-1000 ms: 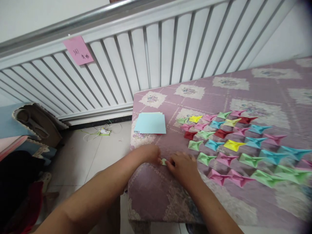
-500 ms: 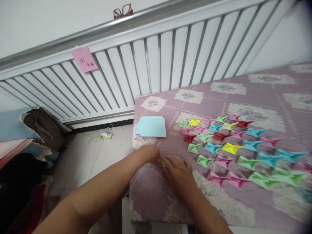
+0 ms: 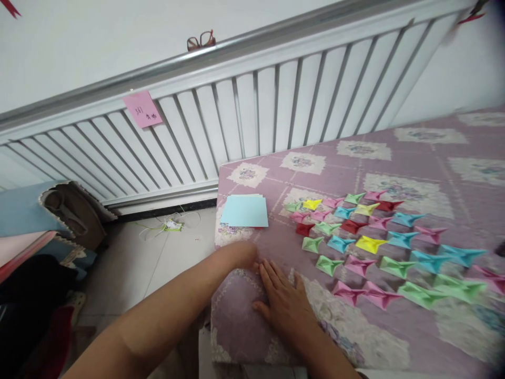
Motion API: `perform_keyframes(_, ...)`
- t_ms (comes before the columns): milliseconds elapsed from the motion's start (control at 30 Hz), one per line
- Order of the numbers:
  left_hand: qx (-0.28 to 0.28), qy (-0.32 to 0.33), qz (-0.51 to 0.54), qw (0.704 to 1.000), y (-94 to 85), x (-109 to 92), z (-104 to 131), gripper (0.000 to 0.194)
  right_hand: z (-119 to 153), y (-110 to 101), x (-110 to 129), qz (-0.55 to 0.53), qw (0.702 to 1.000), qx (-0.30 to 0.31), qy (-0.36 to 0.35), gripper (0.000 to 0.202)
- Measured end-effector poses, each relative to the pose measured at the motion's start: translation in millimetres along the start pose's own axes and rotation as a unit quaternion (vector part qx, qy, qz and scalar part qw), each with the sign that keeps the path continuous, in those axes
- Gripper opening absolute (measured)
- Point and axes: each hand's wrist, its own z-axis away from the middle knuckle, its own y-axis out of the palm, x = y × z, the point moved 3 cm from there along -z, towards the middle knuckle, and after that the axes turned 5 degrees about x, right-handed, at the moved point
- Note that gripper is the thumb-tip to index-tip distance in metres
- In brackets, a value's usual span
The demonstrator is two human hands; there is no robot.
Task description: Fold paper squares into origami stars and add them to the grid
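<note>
Seeing my L hand (image 3: 248, 256) bent down, can't tell grip; R hand (image 3: 284, 302) palm-down, near-left tbl (image 3: 239, 321), fingers spread, 0 visibly held.

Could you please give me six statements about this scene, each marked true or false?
1. The paper stack has a light blue top sheet. True.
2. The right hand is clenched into a fist. False: it is spread open.
3. The folded papers come in several colours. True.
4. The glasses lie on the floor. False: they are above the radiator.
5. A pink note hangs on the radiator. True.
6. The left hand is among the folded papers. False: it is near the right hand.
</note>
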Motion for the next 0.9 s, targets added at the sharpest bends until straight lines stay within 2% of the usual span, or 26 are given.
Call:
perform_keyframes(267, 0.01, 0.021, 0.003, 1.0, 10.4, 9.4, -6.8, 0.017, 1.4, -0.7, 0.5, -0.006, 1.0, 0.012, 0.006, 0.065)
perform_keyframes(667, 0.005, -0.015, 0.008, 1.0, 8.6, -1.3, 4.3, 0.019, -0.4, 3.6, -2.8, -0.004, 1.0, 0.001, 0.004, 0.066)
perform_keyframes(900, -0.003, -0.013, 0.031, 0.999, 17.5, 8.4, -1.9, 0.023, 4.5, -0.2, -3.9, 0.002, 0.999, 0.036, 0.036, 0.065)
